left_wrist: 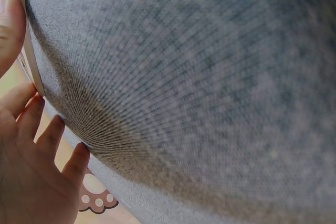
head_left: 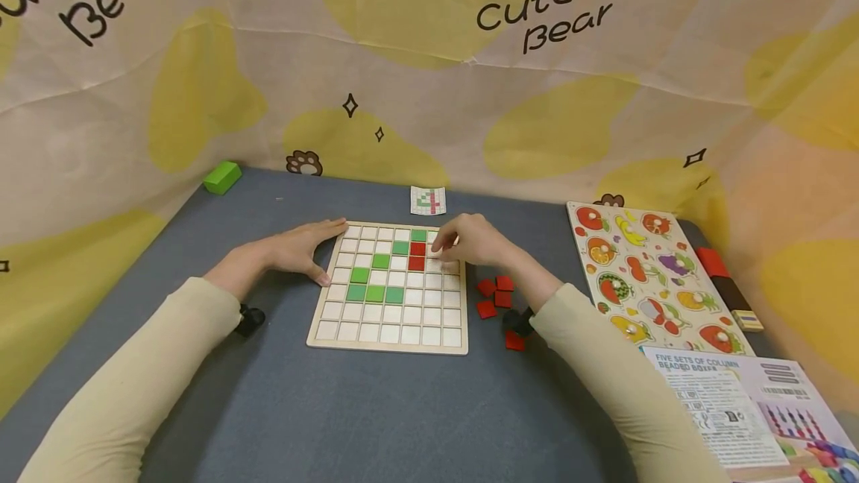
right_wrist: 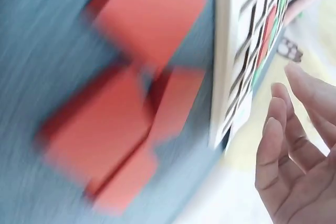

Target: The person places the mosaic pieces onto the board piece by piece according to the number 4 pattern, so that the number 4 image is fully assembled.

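Note:
A wooden board with a grid of white squares lies on the dark table. Several green tiles form a bent line in its cells, and two red tiles sit one above the other near the top. My left hand touches the board's left edge, thumb and fingers spread. Over the upper right cells hovers my right hand; the right wrist view shows its fingers bent loosely with nothing between them. Several loose red tiles lie right of the board, below the right wrist.
A small pattern card lies behind the board. At the right are a fruit puzzle board, a printed box and a red and black block. A green block stands at the back left, near the printed cloth backdrop.

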Available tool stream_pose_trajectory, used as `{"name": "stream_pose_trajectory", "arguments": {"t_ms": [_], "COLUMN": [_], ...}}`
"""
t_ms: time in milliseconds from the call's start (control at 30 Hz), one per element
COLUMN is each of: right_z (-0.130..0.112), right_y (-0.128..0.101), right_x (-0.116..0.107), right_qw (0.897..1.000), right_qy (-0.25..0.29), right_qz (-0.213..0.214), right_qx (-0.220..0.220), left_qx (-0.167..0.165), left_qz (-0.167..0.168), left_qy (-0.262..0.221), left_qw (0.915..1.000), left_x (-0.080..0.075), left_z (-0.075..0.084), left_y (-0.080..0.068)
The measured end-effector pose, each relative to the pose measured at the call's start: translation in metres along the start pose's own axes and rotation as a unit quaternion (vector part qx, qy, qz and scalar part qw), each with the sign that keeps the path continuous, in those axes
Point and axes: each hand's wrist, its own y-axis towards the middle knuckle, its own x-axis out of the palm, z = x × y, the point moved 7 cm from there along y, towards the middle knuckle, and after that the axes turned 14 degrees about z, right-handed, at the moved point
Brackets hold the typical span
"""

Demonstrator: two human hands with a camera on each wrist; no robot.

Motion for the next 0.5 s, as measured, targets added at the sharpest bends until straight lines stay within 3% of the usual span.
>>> {"name": "stream_pose_trajectory", "arguments": {"t_ms": [167, 267, 500], "right_z": [0.024, 0.041, 0.073], "right_y": [-0.013, -0.021, -0.041], "right_x": [-0.018, -0.021, -0.019], "right_qw": [0.999, 0.997, 0.976], "right_qy": [-0.009, 0.005, 0.064], "right_qz": [-0.031, -0.079, -0.202], "right_qx": [-0.006, -0.001, 0.045], "left_qx": [-0.002, -0.004, -0.009], "left_qz": [-0.001, -0.001, -0.003], "left_qy": [-0.006, -0.006, -0.008], "left_qw": [1.0000, 1.0000, 0.9999], "left_x": [0.000, -0.001, -0.001], "left_z": [0.001, 0.002, 0.002], "left_y": [0.000, 0.000, -0.001]}}
